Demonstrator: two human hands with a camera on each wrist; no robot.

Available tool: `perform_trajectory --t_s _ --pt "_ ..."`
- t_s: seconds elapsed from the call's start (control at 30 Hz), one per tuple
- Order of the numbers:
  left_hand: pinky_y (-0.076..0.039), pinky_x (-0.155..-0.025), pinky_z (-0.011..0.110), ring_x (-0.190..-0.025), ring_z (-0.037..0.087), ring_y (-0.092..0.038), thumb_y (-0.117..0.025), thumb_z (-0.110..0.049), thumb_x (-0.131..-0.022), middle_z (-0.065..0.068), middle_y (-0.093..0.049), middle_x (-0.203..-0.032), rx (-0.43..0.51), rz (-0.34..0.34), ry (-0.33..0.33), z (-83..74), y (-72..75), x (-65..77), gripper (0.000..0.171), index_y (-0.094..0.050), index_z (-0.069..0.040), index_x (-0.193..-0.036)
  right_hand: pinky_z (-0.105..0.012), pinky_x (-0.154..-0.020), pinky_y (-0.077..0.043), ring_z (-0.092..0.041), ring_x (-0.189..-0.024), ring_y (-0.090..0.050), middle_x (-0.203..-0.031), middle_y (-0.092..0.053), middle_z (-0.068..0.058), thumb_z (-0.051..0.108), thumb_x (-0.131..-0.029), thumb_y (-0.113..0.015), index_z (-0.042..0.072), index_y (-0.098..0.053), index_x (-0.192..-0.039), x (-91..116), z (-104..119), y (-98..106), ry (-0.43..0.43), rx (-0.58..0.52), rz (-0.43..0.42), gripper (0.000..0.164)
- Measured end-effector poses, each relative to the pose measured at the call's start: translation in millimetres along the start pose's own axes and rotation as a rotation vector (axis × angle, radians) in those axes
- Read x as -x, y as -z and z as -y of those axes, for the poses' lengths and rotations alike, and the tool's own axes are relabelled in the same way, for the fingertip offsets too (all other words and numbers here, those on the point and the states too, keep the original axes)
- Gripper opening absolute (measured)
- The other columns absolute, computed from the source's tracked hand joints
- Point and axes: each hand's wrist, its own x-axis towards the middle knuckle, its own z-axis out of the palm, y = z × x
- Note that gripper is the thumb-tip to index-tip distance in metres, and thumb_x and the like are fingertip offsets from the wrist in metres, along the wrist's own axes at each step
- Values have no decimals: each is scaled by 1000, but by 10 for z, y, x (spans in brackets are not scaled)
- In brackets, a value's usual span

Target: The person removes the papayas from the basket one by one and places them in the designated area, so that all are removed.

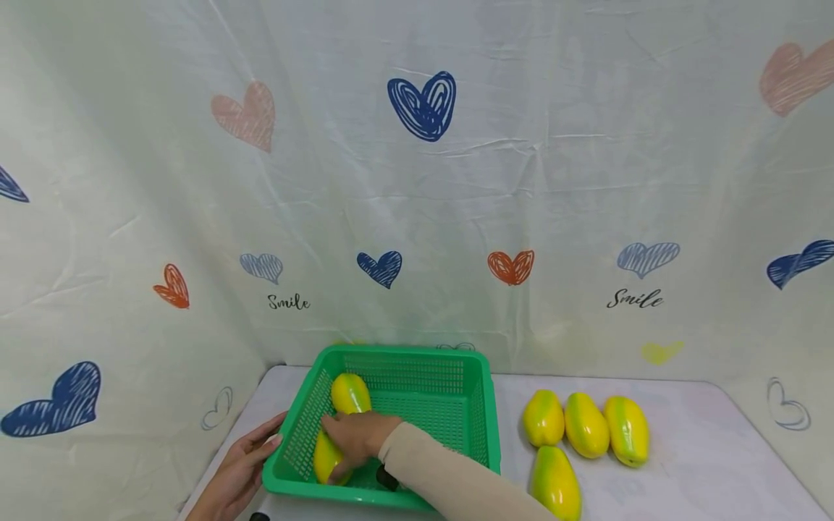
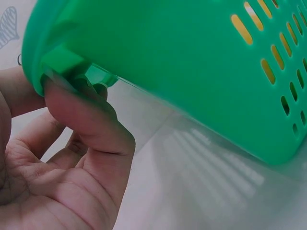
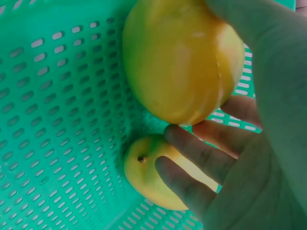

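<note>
A green plastic basket stands at the left of the table, with two yellow-green papayas along its left side. My left hand is at the basket's left rim; in the left wrist view its fingertips hook under that rim. Inside the basket my right hand holds the near papaya, thumb on one side and fingers on the other. The far papaya lies just beyond. In the right wrist view the held papaya is close to the camera, and the last fingers touch the other papaya.
Several more papayas lie on the white table right of the basket: three in a row and one papaya nearer, beside my right sleeve. A heart-printed curtain hangs behind the table and along its left side.
</note>
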Motion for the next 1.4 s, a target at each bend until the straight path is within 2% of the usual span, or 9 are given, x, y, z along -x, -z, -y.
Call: perform_trajectory --t_s 0.07,0.27,0.47,0.53,0.67,0.77,0.93,1.13,1.4 --pt "-59 -102 35 -109 7 -69 -57 -11 -110 12 -46 -159 10 -2 3 2 -1 0 65 -25 3 -165 -18 -72 -51 -7 -81 -55 -105 -57 7 49 -90 -84 21 -48 -127 -9 3 -2 -6 14 1 59" --pt "-60 -101 35 -109 9 -69 -59 -11 -109 4 -56 -145 10 -8 1 5 -9 4 66 -26 4 -164 -16 -85 -52 -6 -96 -56 -135 -53 8 47 -89 -85 23 -50 -151 13 -30 12 8 54 26 75" --pt "-60 -100 32 -109 7 -68 -59 -12 -109 3 -55 -144 3 0 -3 -3 -19 14 67 -25 3 -165 -16 -74 -50 -8 -83 -55 -115 -57 9 33 -84 -92 22 -49 -137 99 -100 46 -9 -48 70 70" --pt "-60 -99 31 -109 7 -68 -58 -11 -110 2 -55 -142 -1 2 -5 -3 -23 17 67 -24 3 -165 -17 -75 -51 -8 -84 -55 -115 -58 9 30 -83 -94 22 -48 -137 129 -131 54 -14 -69 81 72" --pt "-60 -98 31 -109 7 -69 -58 -12 -110 0 -57 -139 -4 2 -8 0 -29 16 67 -24 3 -165 -19 -87 -52 -8 -98 -57 -132 -56 8 32 -82 -94 21 -47 -150 177 -198 78 -20 -19 115 83" --pt "-61 -97 31 -109 7 -68 -58 -13 -110 1 -56 -140 -16 5 -14 7 -31 11 67 -24 3 -165 -23 -91 -53 -9 -111 -57 -141 -51 10 37 -82 -93 25 -44 -156 212 -245 92 -42 47 148 90" --pt "-60 -97 30 -110 5 -67 -57 -13 -110 2 -54 -144 -41 10 -23 18 -10 9 66 -23 3 -166 -25 -95 -52 -10 -124 -52 -146 -51 10 36 -81 -94 24 -44 -156 282 -297 101 -42 43 162 91" --pt "-60 -96 28 -110 3 -66 -56 -13 -111 3 -51 -148 -65 4 -26 10 -14 8 66 -23 3 -165 -20 -96 -50 -6 -118 -52 -136 -55 10 34 -79 -95 19 -46 -151 359 -353 106 -15 61 161 88" --pt "-60 -95 29 -108 5 -66 -58 -13 -110 4 -52 -147 -70 -3 -21 5 -11 -2 67 -24 4 -165 -21 -93 -50 -8 -116 -48 -138 -51 9 45 -81 -92 22 -46 -156 551 -377 196 2 167 158 91"
